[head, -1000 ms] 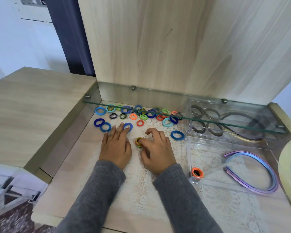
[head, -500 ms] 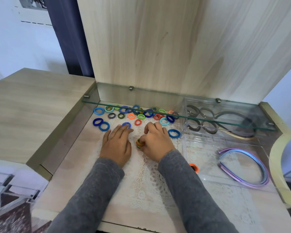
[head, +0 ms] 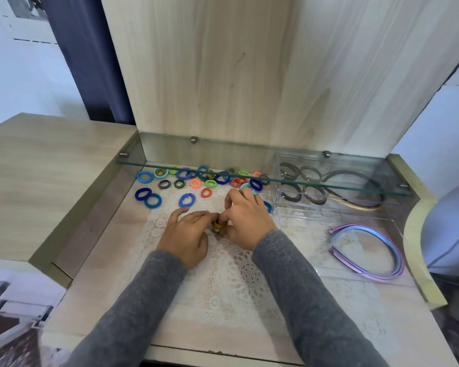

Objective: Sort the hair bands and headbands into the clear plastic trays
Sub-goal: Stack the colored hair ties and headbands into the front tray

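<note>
The step in hand seems to be gathering. The left hand and the right hand meet at the centre of the tabletop, wrists low, and both pinch one small stack of hair bands. Next, I judge, the stack must go to 3 o'clock, into the near clear tray beside the purple headbands. Loose hair bands wait at 12 o'clock.

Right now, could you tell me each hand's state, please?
Left hand: touching the stack of hair bands; grip cannot be told.
Right hand: pinching that stack.
</note>
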A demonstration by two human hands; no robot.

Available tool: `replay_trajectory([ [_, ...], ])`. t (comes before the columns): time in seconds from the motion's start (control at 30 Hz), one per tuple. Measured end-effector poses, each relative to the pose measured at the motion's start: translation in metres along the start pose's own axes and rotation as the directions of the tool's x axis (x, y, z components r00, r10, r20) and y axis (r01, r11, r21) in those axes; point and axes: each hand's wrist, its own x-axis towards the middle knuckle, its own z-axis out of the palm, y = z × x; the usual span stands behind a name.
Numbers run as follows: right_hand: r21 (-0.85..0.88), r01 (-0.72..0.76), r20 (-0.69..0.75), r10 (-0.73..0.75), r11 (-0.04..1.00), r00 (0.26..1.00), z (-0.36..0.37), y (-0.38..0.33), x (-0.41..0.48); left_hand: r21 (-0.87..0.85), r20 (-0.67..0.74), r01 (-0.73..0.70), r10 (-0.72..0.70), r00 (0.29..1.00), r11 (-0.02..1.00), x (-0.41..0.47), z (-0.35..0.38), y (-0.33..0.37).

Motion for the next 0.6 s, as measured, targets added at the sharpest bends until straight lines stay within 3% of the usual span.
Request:
replay_trajectory([
  [0.2,-0.007,-0.006,-0.002,0.006,1.0,1.0,-0.022,0.015,-0.015,-0.097,-0.045,-0.009,0.004,0.999,0.995,0.012,-0.002,0.023],
  [0.6,-0.048,-0.096,0.095,0.1,0.994,0.99,-0.051,0.065,-0.061,-0.213,0.101,-0.063,0.086,0.991,0.975,0.032,0.011,0.085],
])
